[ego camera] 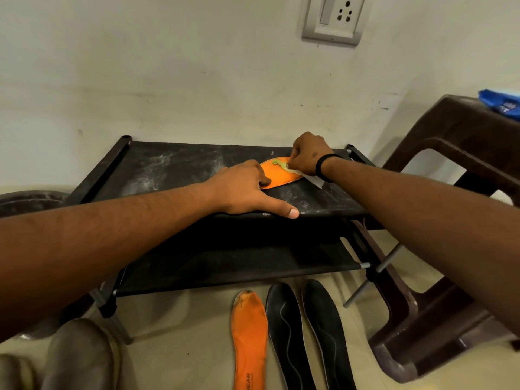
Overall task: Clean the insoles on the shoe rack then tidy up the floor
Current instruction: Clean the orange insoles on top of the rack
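While both arms reach in from the bottom edges toward frame centre, the scene reads as follows:

Shoe rack (174,167): black, two fabric shelves, centre of frame against a pale wall; top shelf dusty w/ white smears.
Orange insole (278,178): flat on top shelf, right of centre — partly covered by both hands.
Left hand (244,190): palm down, fingers straight & spread, pressing the insole's near end; thumb along the shelf's front edge.
Right hand (308,157): fingers curled, clamped on a pale cloth (292,170) — pressed onto the insole's far end; black band at wrist.
Floor, bottom centre: second orange insole (249,339), w/ two black insoles (306,333) just beside it on the right.
Brown plastic chair (450,220): right side.
Wall socket (334,18): top right.
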A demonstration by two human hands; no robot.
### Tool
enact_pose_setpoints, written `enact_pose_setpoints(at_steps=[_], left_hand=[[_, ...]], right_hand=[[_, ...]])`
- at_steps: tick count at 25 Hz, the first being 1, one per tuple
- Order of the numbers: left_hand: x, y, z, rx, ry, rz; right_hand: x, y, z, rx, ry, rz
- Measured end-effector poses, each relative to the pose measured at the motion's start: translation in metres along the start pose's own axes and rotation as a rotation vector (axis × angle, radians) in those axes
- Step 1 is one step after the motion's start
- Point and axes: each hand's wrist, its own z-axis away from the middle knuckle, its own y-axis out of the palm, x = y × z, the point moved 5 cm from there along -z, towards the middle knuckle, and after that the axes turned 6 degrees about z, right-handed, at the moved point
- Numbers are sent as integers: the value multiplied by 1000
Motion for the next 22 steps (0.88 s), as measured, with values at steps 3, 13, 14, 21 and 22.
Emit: enact_pose_setpoints(at_steps=[3,13,14,21,22], left_hand=[[3,-3,0,-42,1,-29],[6,-1,1,16,-22,-14],[8,-2,1,15,-12,-5],[19,0,-3,-7,2,-11],[20,-1,-3,-11,8,-2]], right_hand=[[-1,2,1,-102,78,-72],[0,-5,33,179,-166,-106],[-7,-8,28,119,-126,-93],[-9,1,-7,-81,127,14],[-4,2,-8,-92,135,-5]])
